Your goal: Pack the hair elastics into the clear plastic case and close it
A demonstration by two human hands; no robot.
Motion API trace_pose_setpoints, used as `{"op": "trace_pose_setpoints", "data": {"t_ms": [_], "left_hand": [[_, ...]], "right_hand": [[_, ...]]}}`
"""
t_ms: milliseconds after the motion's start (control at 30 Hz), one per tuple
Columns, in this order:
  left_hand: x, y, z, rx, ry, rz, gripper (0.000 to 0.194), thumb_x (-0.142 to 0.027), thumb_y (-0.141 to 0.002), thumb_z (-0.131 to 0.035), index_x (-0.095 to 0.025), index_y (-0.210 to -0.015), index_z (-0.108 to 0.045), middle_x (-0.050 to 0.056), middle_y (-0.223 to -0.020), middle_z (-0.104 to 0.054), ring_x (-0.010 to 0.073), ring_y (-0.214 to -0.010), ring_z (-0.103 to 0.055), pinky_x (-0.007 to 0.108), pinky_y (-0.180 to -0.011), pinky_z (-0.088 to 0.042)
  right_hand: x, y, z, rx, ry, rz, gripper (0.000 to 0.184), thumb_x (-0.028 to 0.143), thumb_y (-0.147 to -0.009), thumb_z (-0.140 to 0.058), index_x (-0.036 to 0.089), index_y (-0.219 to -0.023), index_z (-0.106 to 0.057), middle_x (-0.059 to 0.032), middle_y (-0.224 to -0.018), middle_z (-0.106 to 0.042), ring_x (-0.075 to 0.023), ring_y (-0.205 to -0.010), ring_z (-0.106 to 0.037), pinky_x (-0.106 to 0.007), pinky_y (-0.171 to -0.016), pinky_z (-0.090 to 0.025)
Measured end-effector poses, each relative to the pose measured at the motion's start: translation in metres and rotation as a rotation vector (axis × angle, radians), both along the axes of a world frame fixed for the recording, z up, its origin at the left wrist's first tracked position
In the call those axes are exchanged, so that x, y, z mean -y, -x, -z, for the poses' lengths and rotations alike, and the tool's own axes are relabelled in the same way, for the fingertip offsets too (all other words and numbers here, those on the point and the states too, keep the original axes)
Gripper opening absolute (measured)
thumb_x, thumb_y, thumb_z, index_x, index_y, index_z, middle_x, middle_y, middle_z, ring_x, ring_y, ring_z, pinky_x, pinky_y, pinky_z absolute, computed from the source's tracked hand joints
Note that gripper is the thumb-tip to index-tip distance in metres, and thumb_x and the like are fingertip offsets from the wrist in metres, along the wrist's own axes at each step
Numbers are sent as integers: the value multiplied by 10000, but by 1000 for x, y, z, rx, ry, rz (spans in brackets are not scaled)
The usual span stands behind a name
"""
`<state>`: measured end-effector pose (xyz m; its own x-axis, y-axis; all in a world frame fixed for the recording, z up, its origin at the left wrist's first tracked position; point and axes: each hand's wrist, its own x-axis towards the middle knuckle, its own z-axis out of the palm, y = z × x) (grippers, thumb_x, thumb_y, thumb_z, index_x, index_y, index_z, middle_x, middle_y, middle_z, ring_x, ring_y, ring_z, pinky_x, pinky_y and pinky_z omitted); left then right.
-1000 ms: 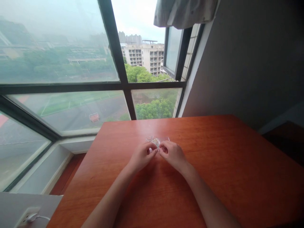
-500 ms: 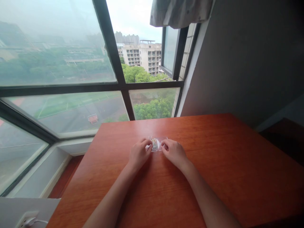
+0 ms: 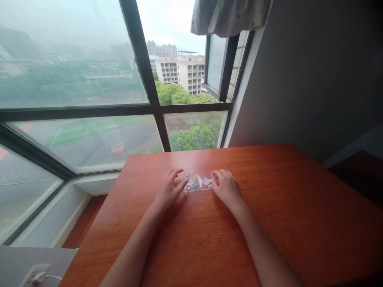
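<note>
A small clear plastic box (image 3: 195, 185) lies on the table with its lid (image 3: 206, 181) folded open to the right. Tiny metallic and pale pieces fill its compartments, too small to name. A white printed shape shows on the lid. At the box's left edge my left hand (image 3: 170, 187) is open, thumb and forefinger apart, with nothing between them; whether the thumb touches the box is unclear. My right hand (image 3: 226, 185) has its fingers curled at the lid's right edge, thumb and forefinger closed about it.
The reddish-brown wooden table (image 3: 191, 243) spreads around both arms. Behind it stand dark-framed windows (image 3: 155, 109), with one pane swung outward, and a grey curtain (image 3: 229, 18) hanging above. A wall socket (image 3: 37, 275) with a plugged-in white cable sits at lower left.
My hands have moved apart. The left has drawn back to the left and opened from its pinch; the right has shifted right, and the lid now shows more fully.
</note>
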<state>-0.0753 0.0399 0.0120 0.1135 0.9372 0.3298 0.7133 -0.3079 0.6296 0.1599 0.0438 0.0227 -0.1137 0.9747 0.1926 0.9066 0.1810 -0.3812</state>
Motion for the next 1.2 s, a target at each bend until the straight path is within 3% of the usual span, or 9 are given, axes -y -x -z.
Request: {"op": "trace_pose_setpoints", "data": {"t_ms": [100,200,333,567,700,933,1067,1200], "left_hand": [[-4,4,6,5,41,70,576,-433,-799,-662,-187,-1293,-500,132,-1264,-569,259,-1108,-583,406,-949,-467],[-5,7,9,-36,66,122,676,-418,-759,-705,-185,-1344,-462,148,-1283,-582,296,-1156,-560,462,-994,-429],[-5,8,8,-69,54,136,603,-407,-774,-686,-183,-1306,-512,136,-1251,-610,294,-1133,-568,456,-988,-429],[-5,9,10,-69,41,149,544,-378,-771,-684,-192,-1266,-556,122,-1232,-609,274,-1110,-565,420,-978,-434],[-6,10,10,-41,48,166,553,-394,-758,-704,-193,-1253,-564,115,-1209,-617,262,-1078,-580,403,-963,-448],[-4,7,6,-41,43,173,547,-381,-737,-726,-203,-1233,-578,105,-1202,-618,264,-1082,-569,404,-968,-439],[-4,4,6,-57,38,144,542,-336,-728,-715,-198,-1235,-580,103,-1161,-624,269,-1066,-557,408,-944,-447],[-5,4,11,-38,47,169,564,-321,-738,-691,-186,-1268,-550,93,-1111,-620,225,-960,-593,357,-877,-482]], "right_hand": [[-2,-1,7,74,-3,49,395,300,-867,-534,144,-1229,-564,-168,-1200,-586,-291,-1139,-479,-376,-925,-381],[-1,3,16,90,39,44,397,321,-892,-484,112,-1217,-571,-210,-1342,-495,-327,-1250,-399,-452,-996,-338],[1,9,24,36,63,-35,408,328,-889,-481,110,-1222,-570,-213,-1374,-477,-322,-1294,-376,-471,-1042,-309],[-2,14,26,-150,27,-61,495,289,-859,-519,124,-1322,-460,-165,-1248,-587,-269,-1149,-528,-378,-986,-406],[1,18,27,-243,10,-106,575,281,-866,-504,117,-1395,-351,-173,-1268,-574,-254,-1114,-568,-361,-951,-444],[5,23,27,-321,26,-199,656,290,-867,-514,132,-1455,-272,-164,-1230,-595,-260,-1140,-560,-385,-956,-459],[10,28,24,-335,-4,-298,687,302,-866,-539,189,-1479,-248,-134,-1325,-539,-244,-1192,-525,-398,-1014,-428],[16,34,23,-242,-43,-374,641,311,-856,-567,230,-1450,-341,-117,-1390,-478,-252,-1271,-448,-423,-1070,-378]]}}
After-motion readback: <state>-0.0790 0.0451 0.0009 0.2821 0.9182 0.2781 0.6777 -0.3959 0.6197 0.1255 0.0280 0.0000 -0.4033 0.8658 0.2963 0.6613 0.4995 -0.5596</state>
